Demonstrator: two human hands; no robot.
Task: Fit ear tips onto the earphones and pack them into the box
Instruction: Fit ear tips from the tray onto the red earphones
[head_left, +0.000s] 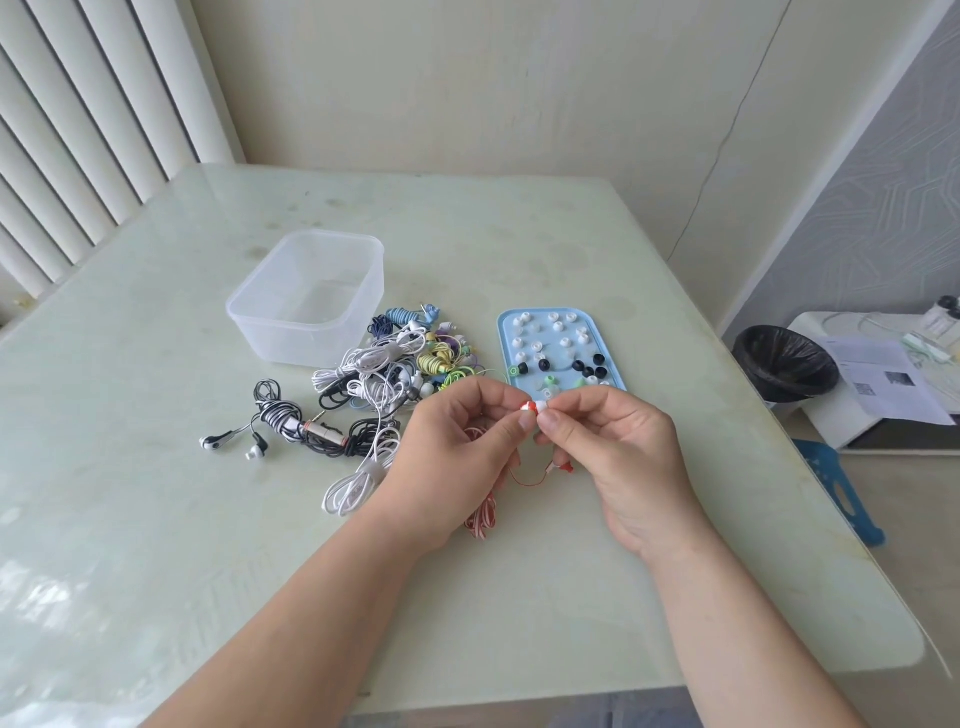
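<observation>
Left hand (462, 441) pinches red earbud (528, 407); right hand (613, 441) pinches white ear tip (542, 405), touching earbud nozzle; axis runs hand-to-hand.

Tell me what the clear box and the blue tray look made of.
Box: probably plastic, translucent and slightly frosted, since its floor shows hazily through the walls. Tray: seemingly light blue plastic, smooth with a dull sheen and a raised moulded rim.

Home room: blinds (78, 130), table (156, 519), bin (784, 371).
</observation>
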